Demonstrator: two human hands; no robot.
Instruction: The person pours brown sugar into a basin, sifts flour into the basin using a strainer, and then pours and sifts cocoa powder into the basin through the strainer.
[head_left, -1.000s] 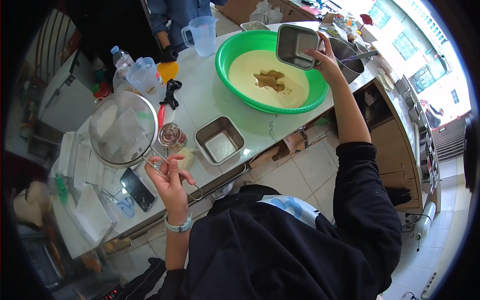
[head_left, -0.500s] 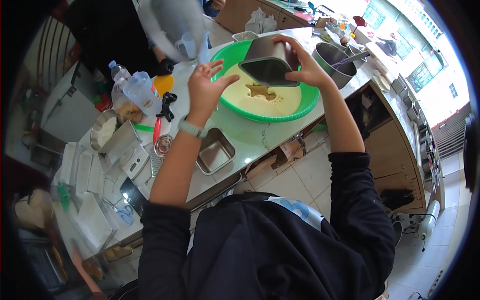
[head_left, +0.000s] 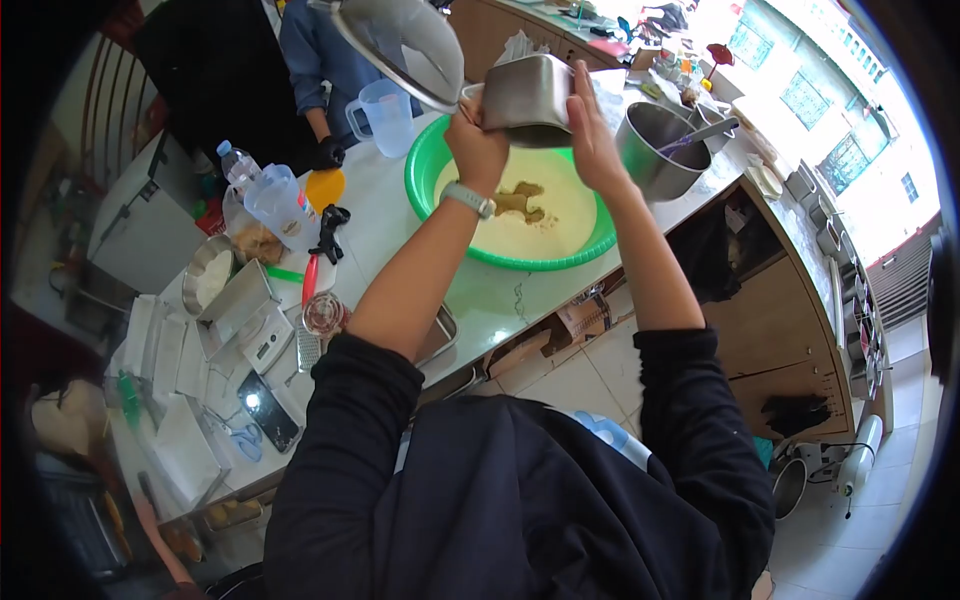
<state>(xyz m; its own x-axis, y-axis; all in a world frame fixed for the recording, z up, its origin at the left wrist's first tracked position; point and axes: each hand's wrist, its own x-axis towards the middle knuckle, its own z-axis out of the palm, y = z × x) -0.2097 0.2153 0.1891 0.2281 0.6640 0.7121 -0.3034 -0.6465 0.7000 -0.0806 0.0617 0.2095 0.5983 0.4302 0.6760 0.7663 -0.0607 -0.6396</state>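
My left hand [head_left: 478,150] grips the left side of a deep metal tin [head_left: 527,92], tipped mouth-down over a green basin [head_left: 413,185]. My right hand [head_left: 597,140] lies flat against the tin's right side, fingers straight and upward. Pale yellow batter [head_left: 560,215] fills much of the basin, with a brownish-green patch [head_left: 522,198] on its surface. A large sieve [head_left: 415,45] hangs tilted just beyond my left hand; what holds it I cannot make out. Another metal pan [head_left: 446,325] on the counter is mostly hidden by my left arm.
A person in a blue-grey shirt [head_left: 305,55] stands across the counter, a black-gloved hand by a clear jug [head_left: 383,118]. Right of the basin stands a steel pot [head_left: 640,140]. Leftward are a measuring jug [head_left: 285,205], a scale [head_left: 268,340], a phone [head_left: 268,412] and scissors [head_left: 246,440].
My left hand has moved right and up and taken hold of the tin. My right hand has flattened from its grip on the tin. The sieve has shifted right.
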